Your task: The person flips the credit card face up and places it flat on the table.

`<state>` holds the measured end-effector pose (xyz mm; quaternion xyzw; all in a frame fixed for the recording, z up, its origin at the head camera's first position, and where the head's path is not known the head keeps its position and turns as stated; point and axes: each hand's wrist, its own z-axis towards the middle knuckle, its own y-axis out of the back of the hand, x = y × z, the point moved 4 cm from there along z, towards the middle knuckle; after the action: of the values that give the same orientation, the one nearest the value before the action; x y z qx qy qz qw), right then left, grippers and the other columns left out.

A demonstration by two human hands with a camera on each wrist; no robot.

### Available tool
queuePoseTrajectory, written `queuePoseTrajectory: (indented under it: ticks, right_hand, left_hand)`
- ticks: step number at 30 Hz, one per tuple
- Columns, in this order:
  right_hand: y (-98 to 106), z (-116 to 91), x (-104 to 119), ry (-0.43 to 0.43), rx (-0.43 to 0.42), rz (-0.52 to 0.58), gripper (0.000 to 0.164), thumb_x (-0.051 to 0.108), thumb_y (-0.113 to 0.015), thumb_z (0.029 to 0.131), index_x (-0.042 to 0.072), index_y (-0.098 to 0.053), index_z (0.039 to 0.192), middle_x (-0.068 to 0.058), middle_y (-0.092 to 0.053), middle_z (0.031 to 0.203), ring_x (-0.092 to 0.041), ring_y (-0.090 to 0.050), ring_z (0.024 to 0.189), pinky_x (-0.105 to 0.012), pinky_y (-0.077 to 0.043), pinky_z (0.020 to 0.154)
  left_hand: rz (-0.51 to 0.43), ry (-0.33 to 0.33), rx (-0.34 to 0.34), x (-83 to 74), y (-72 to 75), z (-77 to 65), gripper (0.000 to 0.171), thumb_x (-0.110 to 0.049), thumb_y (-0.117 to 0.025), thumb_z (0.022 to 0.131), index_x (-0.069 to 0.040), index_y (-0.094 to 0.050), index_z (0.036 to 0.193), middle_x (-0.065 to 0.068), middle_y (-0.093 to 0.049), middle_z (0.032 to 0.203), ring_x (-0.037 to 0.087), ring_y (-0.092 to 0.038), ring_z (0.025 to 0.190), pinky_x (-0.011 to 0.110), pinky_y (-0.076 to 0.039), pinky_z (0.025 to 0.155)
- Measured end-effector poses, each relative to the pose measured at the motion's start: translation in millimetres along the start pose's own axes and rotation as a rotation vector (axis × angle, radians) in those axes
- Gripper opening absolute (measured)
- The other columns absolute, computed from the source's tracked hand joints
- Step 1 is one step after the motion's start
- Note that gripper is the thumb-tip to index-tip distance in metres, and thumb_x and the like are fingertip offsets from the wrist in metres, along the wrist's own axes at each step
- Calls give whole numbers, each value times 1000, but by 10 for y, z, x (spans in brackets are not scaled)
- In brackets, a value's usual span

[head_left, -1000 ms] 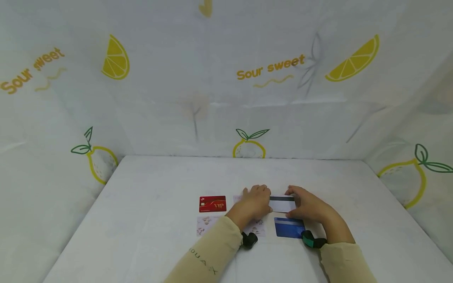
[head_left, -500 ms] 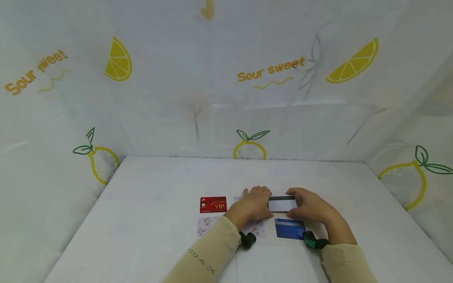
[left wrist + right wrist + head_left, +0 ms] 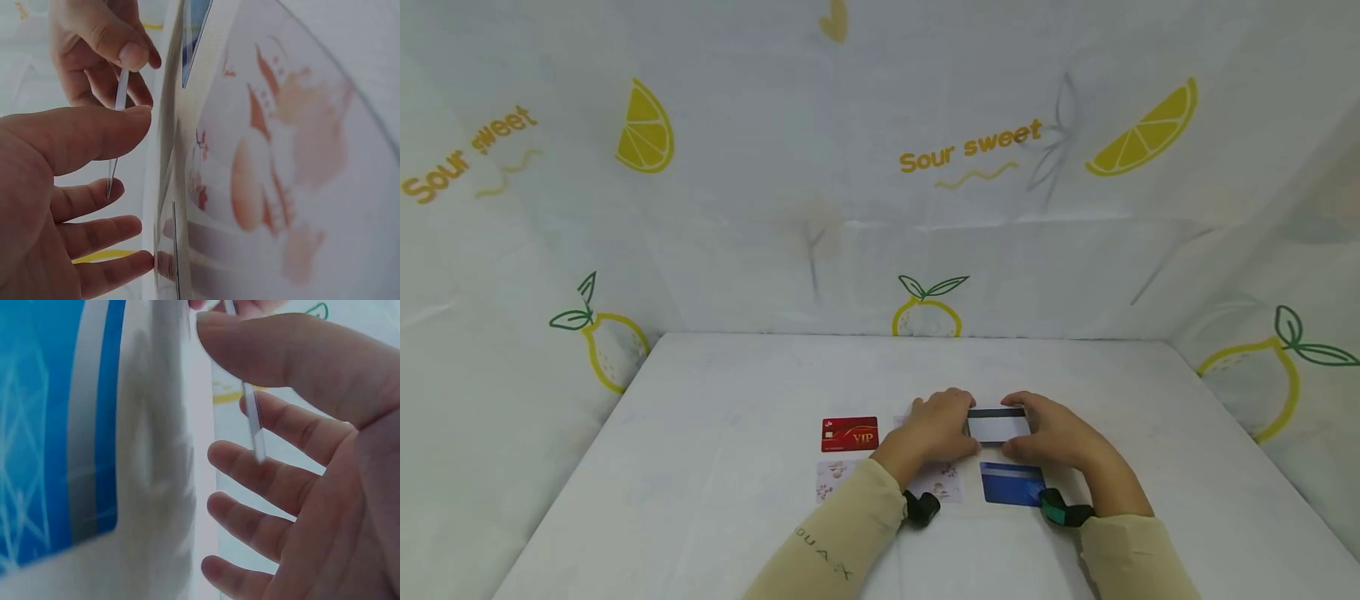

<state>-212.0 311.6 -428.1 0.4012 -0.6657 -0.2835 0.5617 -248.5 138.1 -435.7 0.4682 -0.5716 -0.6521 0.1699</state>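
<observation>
A white card with a dark magnetic stripe [image 3: 999,427] is held between the two hands, stripe along its far edge. My left hand [image 3: 936,429] pinches its left end and my right hand [image 3: 1056,429] its right end, thumbs on the near side. Both wrist views show the card edge-on, above the table, between thumb and fingers. Just in front of it a blue card [image 3: 1009,485] lies flat. Under the left wrist is a pale floral card [image 3: 946,483], partly covered. Another pale card [image 3: 900,422] shows behind the left hand, mostly hidden.
To the left lies a red VIP card [image 3: 850,434], with a pale floral card [image 3: 833,479] in front of it, partly behind the left sleeve. The white table [image 3: 715,433] meets a lemon-printed cloth [image 3: 737,250] at its back and sides.
Both hands have raised the white card slightly, and it now sits a little farther from the blue card in the head view. The cards on the table have stayed put.
</observation>
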Motion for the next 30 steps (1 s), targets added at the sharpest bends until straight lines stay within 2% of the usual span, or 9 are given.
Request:
queuePoseTrajectory:
  ticks: [7, 11, 24, 30]
  right_hand:
    - [6, -3, 123, 64, -36, -10, 67, 27, -81, 76, 13, -52, 135, -18, -55, 135, -35, -54, 115, -59, -44, 95]
    - [-9, -3, 160, 78, -44, -8, 67, 26, -82, 75, 12, -54, 134, -17, -56, 135, -34, -54, 115, -58, -44, 96]
    - [-48, -9, 190, 112, -68, -16, 66, 26, -82, 76, 11, -55, 134, -16, -55, 138, -35, -53, 122, -61, -41, 100]
    - [-32, 5, 213, 171, -84, -10, 63, 22, -81, 77, 7, -56, 133, -17, -56, 137, -36, -52, 124, -60, -41, 102]
  left_hand:
    - [21, -17, -56, -24, 39, -15, 57, -44, -76, 83, -23, -55, 131, -4, -45, 147, 17, -38, 139, 46, -38, 107]
    - [12, -23, -67, -27, 54, -21, 56, -44, -77, 82, -24, -56, 130, -3, -41, 152, 17, -33, 143, 48, -35, 111]
    - [15, -38, -73, -50, 62, -43, 55, -45, -77, 82, -25, -57, 129, -4, -42, 151, 17, -33, 143, 48, -35, 111]
    - [4, -49, -85, -54, 88, -49, 54, -46, -76, 82, -24, -57, 126, -9, -51, 137, 14, -40, 136, 45, -37, 106]
